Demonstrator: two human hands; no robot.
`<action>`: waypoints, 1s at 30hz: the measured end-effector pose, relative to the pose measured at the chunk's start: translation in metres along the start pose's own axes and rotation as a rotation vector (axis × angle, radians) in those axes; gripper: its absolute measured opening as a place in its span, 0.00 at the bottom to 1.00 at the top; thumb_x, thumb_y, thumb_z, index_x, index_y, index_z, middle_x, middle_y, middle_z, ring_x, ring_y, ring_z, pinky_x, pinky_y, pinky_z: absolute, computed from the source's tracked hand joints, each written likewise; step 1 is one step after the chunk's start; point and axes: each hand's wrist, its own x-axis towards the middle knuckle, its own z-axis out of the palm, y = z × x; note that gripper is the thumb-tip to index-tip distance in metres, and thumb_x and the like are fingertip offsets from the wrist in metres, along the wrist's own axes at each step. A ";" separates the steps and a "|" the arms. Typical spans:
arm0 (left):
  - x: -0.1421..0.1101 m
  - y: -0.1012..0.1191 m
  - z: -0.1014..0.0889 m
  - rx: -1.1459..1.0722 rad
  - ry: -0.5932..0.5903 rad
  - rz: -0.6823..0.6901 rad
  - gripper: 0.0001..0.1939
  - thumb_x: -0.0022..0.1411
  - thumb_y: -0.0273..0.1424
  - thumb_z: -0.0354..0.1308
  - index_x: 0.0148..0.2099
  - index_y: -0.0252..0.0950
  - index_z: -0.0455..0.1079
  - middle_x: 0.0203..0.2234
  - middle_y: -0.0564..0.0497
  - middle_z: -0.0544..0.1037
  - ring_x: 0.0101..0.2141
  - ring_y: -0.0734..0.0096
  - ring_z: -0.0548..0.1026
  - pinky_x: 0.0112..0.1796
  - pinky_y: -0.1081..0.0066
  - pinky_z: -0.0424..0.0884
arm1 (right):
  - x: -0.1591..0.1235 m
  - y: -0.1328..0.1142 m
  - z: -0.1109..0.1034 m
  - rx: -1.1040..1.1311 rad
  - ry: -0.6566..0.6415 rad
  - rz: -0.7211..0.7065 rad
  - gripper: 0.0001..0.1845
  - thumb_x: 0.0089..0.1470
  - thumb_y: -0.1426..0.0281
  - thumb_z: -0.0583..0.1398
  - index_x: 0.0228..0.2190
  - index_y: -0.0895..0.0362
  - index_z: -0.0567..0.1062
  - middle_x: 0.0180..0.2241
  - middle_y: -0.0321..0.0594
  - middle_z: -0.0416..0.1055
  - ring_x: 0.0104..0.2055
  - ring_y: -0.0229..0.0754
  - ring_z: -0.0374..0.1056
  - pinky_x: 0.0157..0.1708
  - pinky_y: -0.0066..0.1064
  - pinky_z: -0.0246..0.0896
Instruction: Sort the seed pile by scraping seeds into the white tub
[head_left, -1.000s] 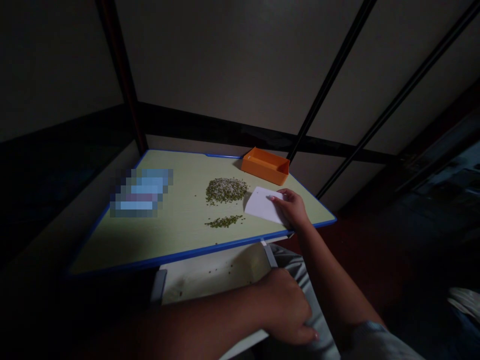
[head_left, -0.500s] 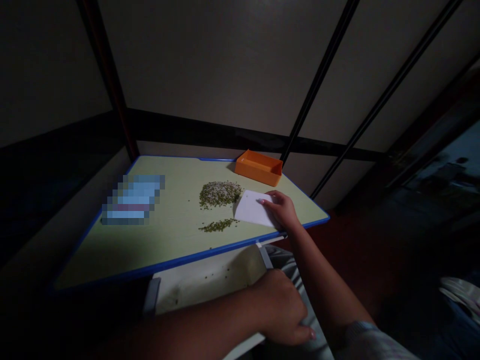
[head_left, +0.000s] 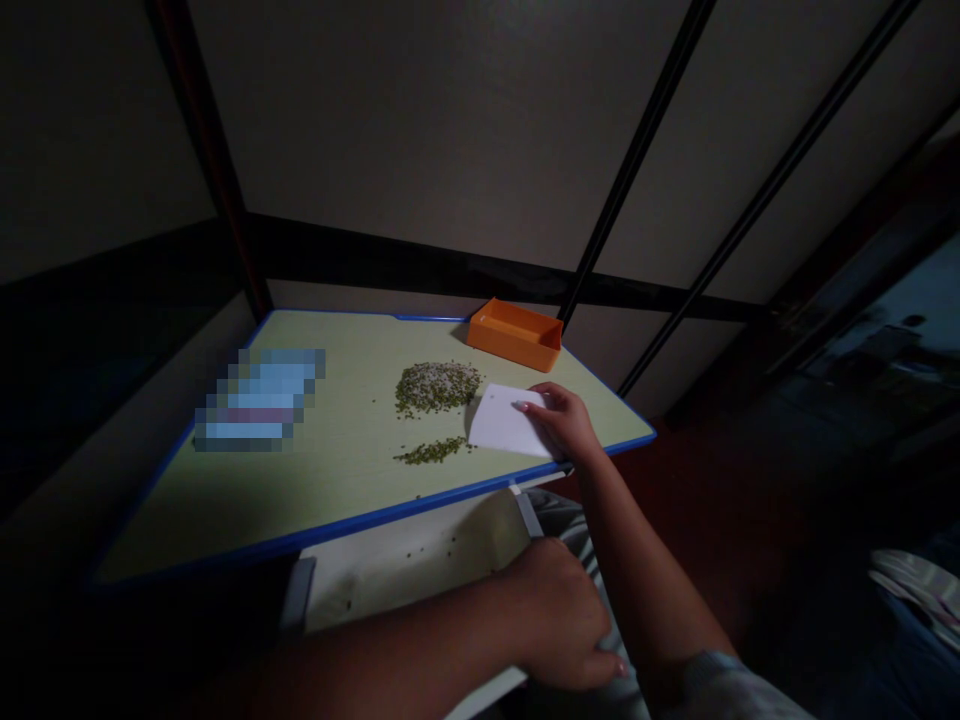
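Note:
My right hand [head_left: 566, 420] pinches a white flat scraper [head_left: 510, 420] with a small hole near its upper corner, thumb on top. The scraper is tilted over the right part of the table, beside a heap of small green beans mixed with whitish grains [head_left: 437, 386]. A smaller strip of green beans [head_left: 433, 452] lies in front of the heap. My left hand [head_left: 566, 615] is curled closed above the right side of the pulled-out drawer [head_left: 390, 575]. Its fingertips are hidden, so what they hold, if anything, does not show.
An orange open box [head_left: 516, 335] stands at the back right of the pale green table [head_left: 330, 480] with blue edging. A blurred-out bluish item [head_left: 262, 400] lies at the left. A few loose beans are in the drawer. A panelled wall [head_left: 450, 130] rises behind.
The view has shifted slightly. Both hands keep nearly the same pose, and the scraper stays in my right hand. The heap and the strip of beans look the same.

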 end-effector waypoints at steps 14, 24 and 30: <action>0.000 0.001 -0.001 0.002 0.010 -0.013 0.24 0.64 0.49 0.50 0.33 0.37 0.78 0.22 0.50 0.79 0.29 0.62 0.79 0.31 0.64 0.69 | 0.000 0.000 0.003 0.005 -0.019 0.008 0.19 0.35 0.58 0.69 0.29 0.57 0.75 0.25 0.36 0.71 0.27 0.39 0.62 0.26 0.29 0.54; 0.001 0.002 -0.005 0.003 -0.016 -0.012 0.23 0.64 0.49 0.50 0.34 0.37 0.77 0.25 0.49 0.80 0.30 0.62 0.79 0.31 0.64 0.69 | -0.003 -0.005 0.013 -0.040 -0.003 0.026 0.20 0.36 0.56 0.68 0.29 0.57 0.75 0.24 0.35 0.68 0.26 0.38 0.59 0.25 0.29 0.50; 0.002 0.001 -0.004 0.001 -0.001 -0.011 0.22 0.63 0.49 0.51 0.33 0.37 0.77 0.26 0.49 0.81 0.29 0.61 0.79 0.29 0.62 0.70 | -0.005 -0.005 0.011 -0.024 -0.014 0.005 0.20 0.36 0.56 0.68 0.28 0.57 0.75 0.24 0.35 0.69 0.27 0.38 0.59 0.25 0.29 0.50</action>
